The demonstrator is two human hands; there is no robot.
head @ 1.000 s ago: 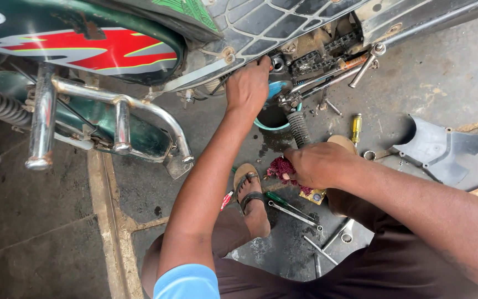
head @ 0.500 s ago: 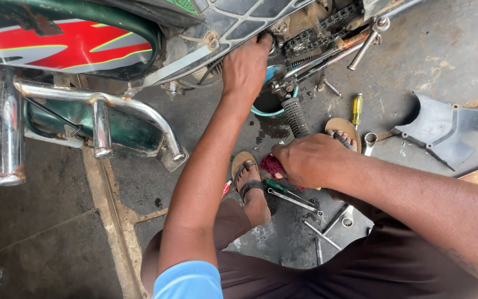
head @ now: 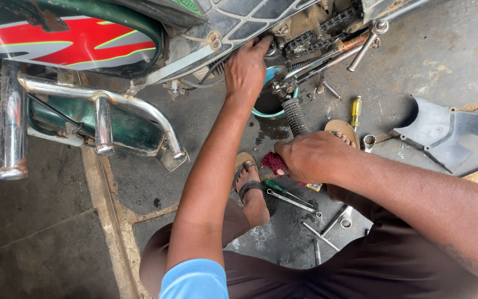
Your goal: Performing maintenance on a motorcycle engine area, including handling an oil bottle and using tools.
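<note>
The left hand [head: 245, 67] reaches up with its fingers pressed against the motorcycle's engine [head: 305, 27], its grip around nothing visible. The right hand [head: 309, 158] is closed on a dark red rag [head: 273, 162], low over the concrete floor [head: 443, 61], near wrenches [head: 291, 200].

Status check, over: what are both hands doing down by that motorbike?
Left hand up at the motorcycle's chain area, grip unclear. Right hand closed on a red rag. Wrenches and yellow screwdriver scattered underfoot.
</note>
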